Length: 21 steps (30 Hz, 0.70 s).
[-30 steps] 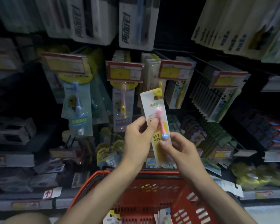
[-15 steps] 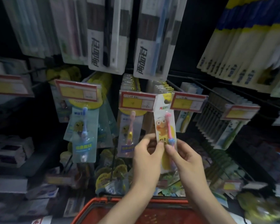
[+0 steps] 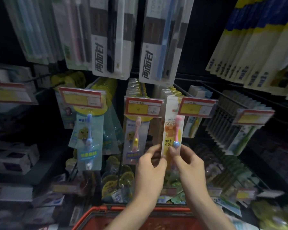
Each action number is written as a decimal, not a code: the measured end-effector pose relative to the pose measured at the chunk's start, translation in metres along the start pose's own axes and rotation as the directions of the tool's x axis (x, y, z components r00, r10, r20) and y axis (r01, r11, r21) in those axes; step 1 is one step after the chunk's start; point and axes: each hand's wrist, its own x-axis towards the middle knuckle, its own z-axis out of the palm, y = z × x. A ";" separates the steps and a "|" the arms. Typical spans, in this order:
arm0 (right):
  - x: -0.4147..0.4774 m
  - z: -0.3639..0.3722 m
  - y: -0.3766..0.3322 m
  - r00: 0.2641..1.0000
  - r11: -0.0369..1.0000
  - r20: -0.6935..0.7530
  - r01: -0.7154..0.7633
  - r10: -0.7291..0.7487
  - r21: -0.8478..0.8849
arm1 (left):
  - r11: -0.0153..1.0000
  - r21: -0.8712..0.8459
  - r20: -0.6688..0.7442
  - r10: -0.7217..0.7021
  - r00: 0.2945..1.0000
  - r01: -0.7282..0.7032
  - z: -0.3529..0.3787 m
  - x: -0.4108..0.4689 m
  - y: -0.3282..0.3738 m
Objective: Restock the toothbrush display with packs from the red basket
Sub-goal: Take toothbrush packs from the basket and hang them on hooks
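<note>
Both hands hold one white toothbrush pack [image 3: 172,123] with a cartoon face and a pink brush. My left hand [image 3: 150,170] pinches its lower left edge. My right hand [image 3: 188,165] pinches its lower right, by the blue brush end. The pack stands upright, its top at the front of a peg [image 3: 170,92] that carries a row of like packs, beside a red-and-yellow price tag [image 3: 197,107]. The red basket [image 3: 106,209] shows only its rim at the bottom, below my forearms.
Other pegs hang left and right: a blue child's brush pack [image 3: 88,138], a pink one [image 3: 135,135], panda-print packs [image 3: 236,130]. Large adult brush packs [image 3: 161,40] hang overhead. Boxed goods sit on the left shelves [image 3: 12,156].
Both hands have lifted the pack upward from over the basket to the peg's front end. The view has tilted up, so most of the basket has dropped out of sight.
</note>
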 end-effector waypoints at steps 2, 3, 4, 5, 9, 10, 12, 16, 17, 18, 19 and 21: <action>0.001 -0.003 0.003 1.000 0.999 -0.003 0.013 -0.013 -0.034 | 0.999 0.039 0.026 -0.016 1.000 0.015 0.001 -0.002 -0.003; 0.002 -0.004 0.005 1.000 0.999 -0.006 0.013 -0.013 -0.048 | 0.998 0.065 0.037 -0.025 0.999 0.023 0.002 -0.003 -0.005; 0.002 -0.006 0.007 1.000 0.998 -0.011 0.008 -0.009 -0.064 | 0.995 0.093 0.044 -0.033 0.998 0.029 0.002 -0.004 -0.007; 0.003 -0.007 0.010 1.000 0.996 -0.016 0.002 -0.004 -0.088 | 0.992 0.118 0.049 -0.041 0.998 0.035 0.003 -0.005 -0.008; 0.001 -0.014 0.019 1.000 0.968 0.030 0.000 0.008 -0.250 | 0.986 0.156 0.075 -0.077 0.994 0.065 0.002 -0.009 -0.012; -0.001 -0.016 0.020 0.999 0.958 0.047 0.001 0.012 -0.287 | 0.983 0.168 0.085 -0.084 0.993 0.068 0.002 -0.011 -0.013; -0.004 -0.020 0.021 0.998 0.937 0.058 -0.004 0.026 -0.348 | 0.979 0.195 0.095 -0.083 0.992 0.064 -0.001 -0.015 -0.014; -0.019 -0.026 0.018 0.998 0.903 0.041 -0.028 0.050 -0.429 | 0.971 0.231 0.116 -0.089 0.989 0.060 -0.011 -0.025 -0.013; -0.025 -0.028 0.017 0.998 0.890 0.046 -0.017 0.043 -0.456 | 0.969 0.240 0.126 -0.089 0.988 0.057 -0.014 -0.028 -0.013; -0.030 -0.029 0.017 0.998 0.877 0.056 -0.002 0.033 -0.481 | 0.966 0.255 0.136 -0.085 0.987 0.048 -0.018 -0.032 -0.014; -0.036 -0.031 0.016 0.997 0.864 0.071 0.011 0.029 -0.504 | 0.960 0.277 0.146 -0.080 0.986 0.037 -0.023 -0.035 -0.015; -0.047 -0.035 0.015 0.995 0.839 0.101 0.035 0.024 -0.543 | 0.944 0.330 0.168 -0.073 0.983 0.014 -0.032 -0.044 -0.017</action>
